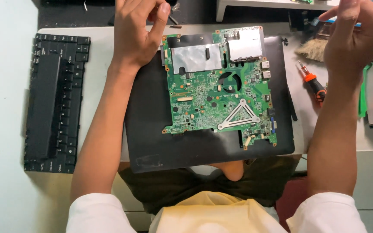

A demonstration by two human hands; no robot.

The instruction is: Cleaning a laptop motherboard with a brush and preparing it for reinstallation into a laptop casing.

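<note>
Your left hand (137,32) hovers past the far left corner of the circuit board (219,86), fingers curled and pressed toward the thumb; whether they pinch anything, you cannot tell from here. Your right hand (355,36) is raised off to the right above a brush (312,49), pinching what looks like a thin blue tool. The circuit board lies flat on a black panel (152,142) in the middle of the bench (5,203), likely to keep it steady and off the bare surface. It is green, densely populated, with silver shielding, a round cutout and a triangular metal bracket. A screwdriver (314,82) lies within right-hand reach; a keyboard (57,103) sits set aside at left.
</note>
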